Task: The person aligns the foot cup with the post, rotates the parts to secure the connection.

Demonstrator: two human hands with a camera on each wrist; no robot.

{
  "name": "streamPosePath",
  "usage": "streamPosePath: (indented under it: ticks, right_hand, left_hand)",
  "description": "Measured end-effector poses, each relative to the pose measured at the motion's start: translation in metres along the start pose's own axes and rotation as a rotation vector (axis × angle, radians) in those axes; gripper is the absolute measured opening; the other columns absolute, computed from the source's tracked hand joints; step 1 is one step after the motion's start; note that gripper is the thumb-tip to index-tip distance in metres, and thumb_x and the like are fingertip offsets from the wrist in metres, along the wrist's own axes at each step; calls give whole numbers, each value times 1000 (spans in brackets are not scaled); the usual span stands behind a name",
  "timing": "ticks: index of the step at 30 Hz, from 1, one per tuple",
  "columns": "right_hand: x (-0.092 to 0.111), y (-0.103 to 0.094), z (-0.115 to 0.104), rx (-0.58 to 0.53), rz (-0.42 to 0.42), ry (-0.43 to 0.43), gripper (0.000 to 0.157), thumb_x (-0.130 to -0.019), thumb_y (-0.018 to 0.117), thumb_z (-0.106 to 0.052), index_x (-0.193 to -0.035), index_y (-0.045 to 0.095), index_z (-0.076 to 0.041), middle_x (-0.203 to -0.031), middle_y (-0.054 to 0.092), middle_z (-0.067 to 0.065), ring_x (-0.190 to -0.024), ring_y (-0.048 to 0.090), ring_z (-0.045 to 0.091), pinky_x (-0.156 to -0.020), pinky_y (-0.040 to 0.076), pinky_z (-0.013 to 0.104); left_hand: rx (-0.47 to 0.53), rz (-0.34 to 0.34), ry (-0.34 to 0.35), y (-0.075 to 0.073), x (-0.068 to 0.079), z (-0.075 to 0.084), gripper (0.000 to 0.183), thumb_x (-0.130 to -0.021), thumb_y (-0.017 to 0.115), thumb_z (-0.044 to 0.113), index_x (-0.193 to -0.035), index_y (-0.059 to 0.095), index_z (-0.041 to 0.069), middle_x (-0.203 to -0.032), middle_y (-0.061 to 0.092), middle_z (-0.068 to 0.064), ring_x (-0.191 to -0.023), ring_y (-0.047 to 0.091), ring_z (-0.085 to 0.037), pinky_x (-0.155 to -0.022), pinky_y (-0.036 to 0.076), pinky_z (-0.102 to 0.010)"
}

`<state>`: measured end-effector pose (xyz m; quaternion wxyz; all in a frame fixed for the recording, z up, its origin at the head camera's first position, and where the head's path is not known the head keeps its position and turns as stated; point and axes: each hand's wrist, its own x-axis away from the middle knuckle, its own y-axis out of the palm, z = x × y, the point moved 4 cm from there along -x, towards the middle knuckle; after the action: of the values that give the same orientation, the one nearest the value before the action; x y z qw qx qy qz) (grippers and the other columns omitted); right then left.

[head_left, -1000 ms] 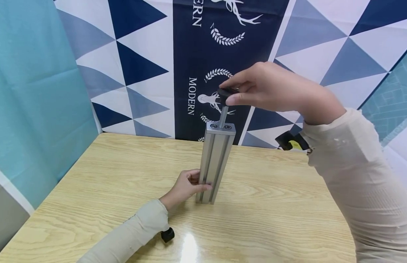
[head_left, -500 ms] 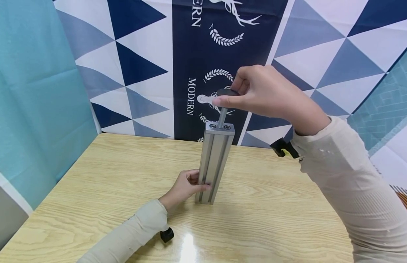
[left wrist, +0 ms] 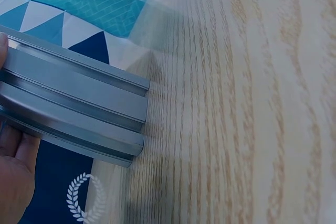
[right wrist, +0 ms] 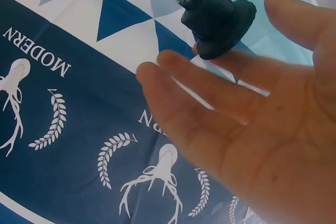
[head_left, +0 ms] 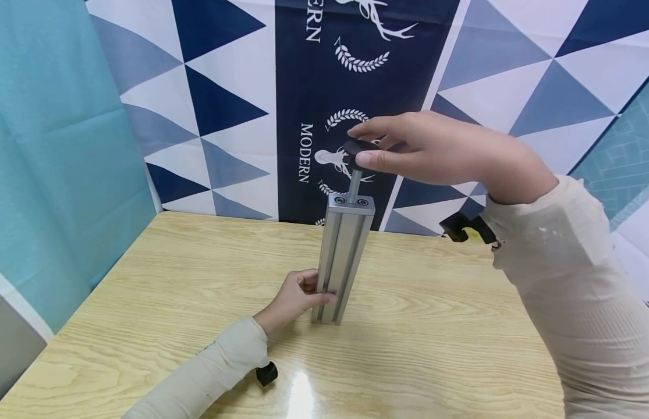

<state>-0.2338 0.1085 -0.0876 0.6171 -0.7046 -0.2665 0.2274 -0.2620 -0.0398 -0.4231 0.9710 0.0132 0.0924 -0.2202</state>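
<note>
A silver aluminium extrusion profile (head_left: 346, 250) stands upright, slightly tilted, on the wooden table. My left hand (head_left: 294, 298) grips it low down, thumb across the near face and fingers behind. Out of its top end plate, between two screws, rises a threaded rod (head_left: 354, 187) capped by a black levelling foot (right wrist: 218, 22). My right hand (head_left: 439, 148) is around that foot with loosened fingers. In the right wrist view the fingers lie stretched out and spread, and the thumb (right wrist: 294, 17) stands apart from the foot. The left wrist view shows the profile's lower end (left wrist: 79, 98) at the tabletop.
The wooden table (head_left: 198, 262) runs back to a patterned cloth (head_left: 224, 105) hung close behind the profile. A turquoise cloth (head_left: 46, 145) hangs on the left. Black camera mounts (head_left: 266, 373) sit at both wrists.
My right hand turned the foot, its thumb sweeping left across it; now the thumb is back to the right and the fingers have uncurled. The left hand and profile stay in place.
</note>
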Motion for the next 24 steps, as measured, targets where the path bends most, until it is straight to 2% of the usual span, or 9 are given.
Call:
streamPosePath:
  ticks: [4, 8, 11, 14, 17, 18, 19, 21, 24]
  right_hand:
    - [0, -1, -2, 24, -23, -146, 48, -103, 44, -28, -150, 34, -19, -150, 39, 1, -118, 56, 21, -99, 45, 47]
    - [-1, -2, -2, 62, -40, -273, 56, -100, 44, -2, -151, 32, -22, -153, 33, -2, -130, 45, 17, -102, 43, 45]
    - [-2, -4, -1, 100, -15, -352, 61, -95, 44, 9, -148, 37, -20, -150, 39, -2, -123, 47, 12, -96, 47, 40]
    - [-4, -5, 0, 121, 25, -392, 60, -93, 45, 13, -145, 44, -16, -145, 46, -1, -107, 53, 12, -81, 49, 33]
    - [-6, -5, -1, 128, 69, -364, 53, -94, 49, 8, -141, 49, -15, -137, 53, 2, -98, 56, 15, -78, 51, 34]
    - [-7, -5, -2, 133, 87, -338, 48, -95, 52, 4, -140, 51, -14, -126, 60, 4, -91, 57, 15, -75, 51, 33]
    - [-7, -5, -2, 135, 106, -299, 44, -95, 56, -2, -137, 54, -14, -112, 64, 6, -82, 57, 16, -71, 50, 32]
    - [-8, -6, -2, 125, 143, -205, 36, -95, 63, -17, -130, 60, -11, -92, 65, 5, -76, 58, 16, -72, 51, 32]
    - [-9, -7, -1, 99, 200, -57, 42, -89, 68, -39, -118, 67, -8, -75, 59, 4, -68, 54, 17, -66, 45, 31]
  left_hand:
    - [-9, 2, 0, -1, 0, 0, 51, -80, 79, 14, -126, 62, 5, -109, 70, -12, -96, 67, -16, -84, 56, -31]
    - [-25, 9, -11, -1, 1, 0, 55, -79, 80, 19, -129, 60, 6, -112, 69, -11, -97, 67, -16, -84, 56, -31]
    - [-27, 11, -16, -1, 1, 1, 57, -78, 81, 21, -129, 60, 7, -113, 69, -11, -98, 66, -17, -84, 55, -31]
    - [-31, 14, -15, -1, 1, 1, 58, -78, 81, 23, -130, 60, 6, -113, 69, -11, -98, 66, -17, -84, 55, -31]
    - [-34, 17, -13, -1, 1, 1, 59, -79, 81, 24, -130, 59, 6, -113, 69, -11, -99, 66, -17, -84, 55, -31]
    - [-35, 17, -15, -1, 1, 1, 59, -79, 81, 25, -130, 59, 6, -113, 69, -11, -99, 66, -17, -85, 55, -31]
    - [-35, 17, -18, -1, 1, 1, 59, -79, 80, 25, -130, 59, 6, -113, 69, -11, -99, 66, -17, -85, 55, -31]
    - [-31, 17, -26, -1, 1, 0, 58, -79, 80, 23, -130, 59, 7, -113, 69, -11, -99, 66, -17, -85, 55, -30]
    - [-24, 19, -29, -1, 1, -1, 54, -79, 80, 17, -128, 61, 7, -111, 69, -11, -98, 67, -16, -85, 55, -30]
